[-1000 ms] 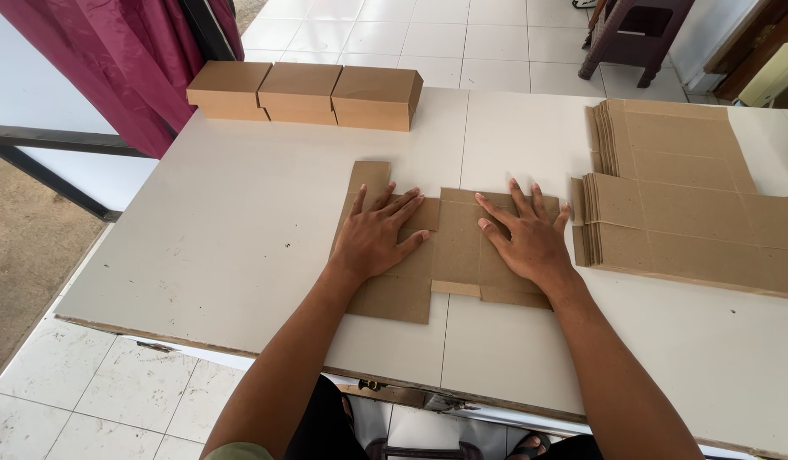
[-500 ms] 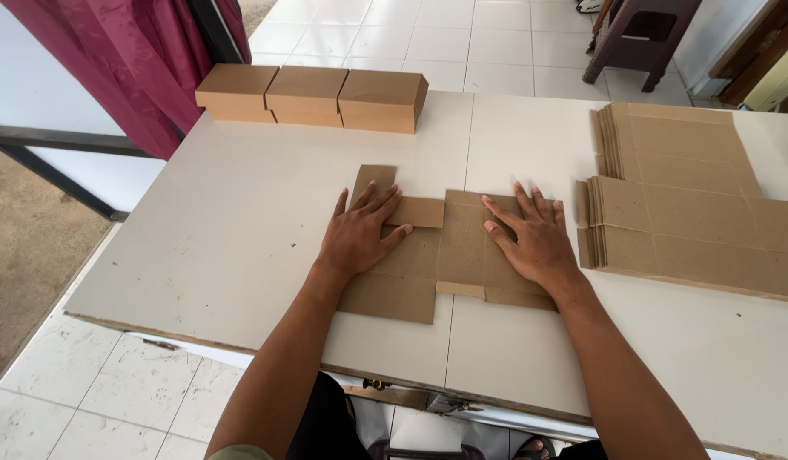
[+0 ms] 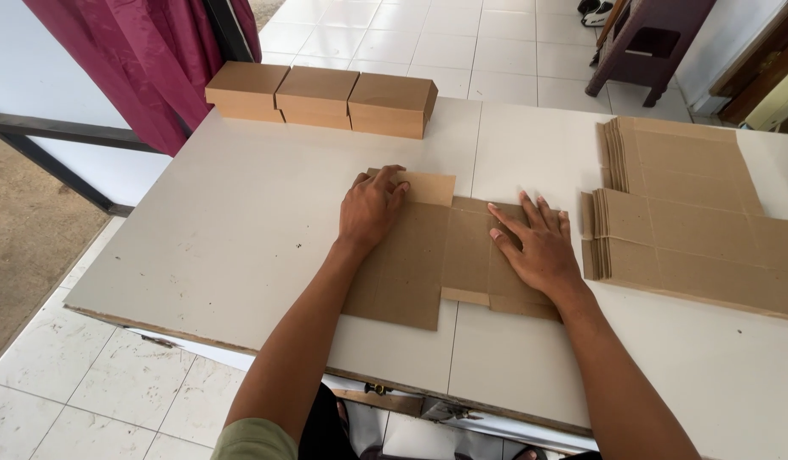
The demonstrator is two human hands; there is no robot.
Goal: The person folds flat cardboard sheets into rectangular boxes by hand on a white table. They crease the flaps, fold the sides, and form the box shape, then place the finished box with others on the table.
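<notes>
- Pressing down, my left hand (image 3: 372, 207) lies flat with fingers together on the upper flap of the flat cardboard blank (image 3: 428, 255), mid-table.
- My right hand (image 3: 534, 247) rests spread, palm down, on the blank's right panel.
- Three folded boxes (image 3: 321, 95) stand finished at the far edge of the table (image 3: 240, 213).
- I judge this blank barely begun: still flat, and the stack of unfolded blanks (image 3: 692, 213) waits on the right.

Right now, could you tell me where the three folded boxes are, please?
In the head view, the three folded boxes sit in a row at the table's far left edge, beside the red curtain, beyond the left hand.
</notes>
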